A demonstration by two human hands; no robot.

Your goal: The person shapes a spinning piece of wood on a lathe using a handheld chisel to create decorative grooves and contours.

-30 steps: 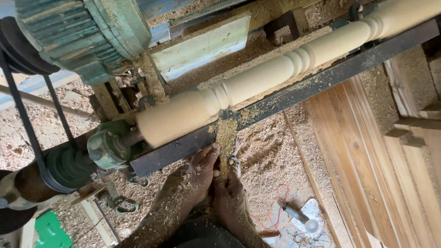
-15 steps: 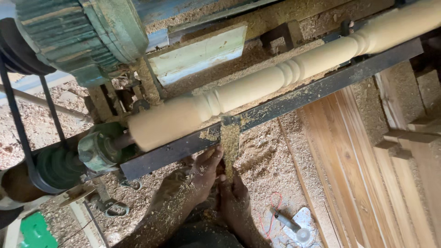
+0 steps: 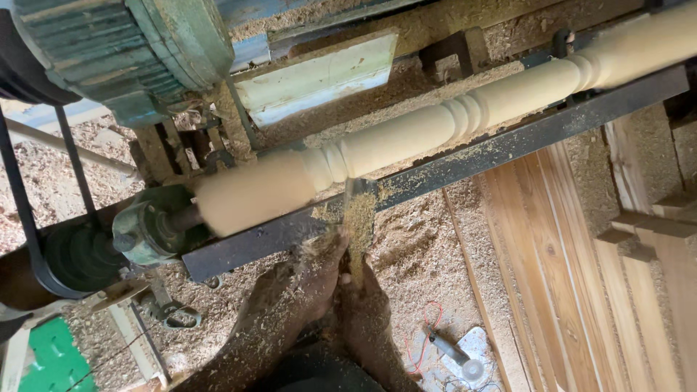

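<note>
I have both hands on one turning chisel (image 3: 359, 218), its blade coated in sawdust and lying across the dark steel tool rest (image 3: 465, 163), with the tip meeting the wood just right of the first set of beads. My left hand (image 3: 319, 272) is wrapped around the tool close behind the rest, fingers closed over it, and my right hand (image 3: 367, 305) grips the handle just behind, touching the left (both are so caked in dust that I cannot make out single fingers).

There is one spindle (image 3: 450, 123), pale and long, running from lower left to upper right above the rest. I count three groups of beads on it: one near the chisel, one mid-length, one toward the far end. Its thick left end looks blurred where it meets the green headstock chuck (image 3: 149, 229).

One black drive belt (image 3: 22, 210) runs down from one green ribbed motor (image 3: 109, 51) at the top left. One white painted board (image 3: 316, 76) lies behind the spindle. Sawdust (image 3: 414, 239) covers the floor under the rest. To the right lie wooden planks (image 3: 581, 254), side by side. Near my right forearm are one thin red wire (image 3: 428, 330) and one small grey tool (image 3: 446, 348).
</note>
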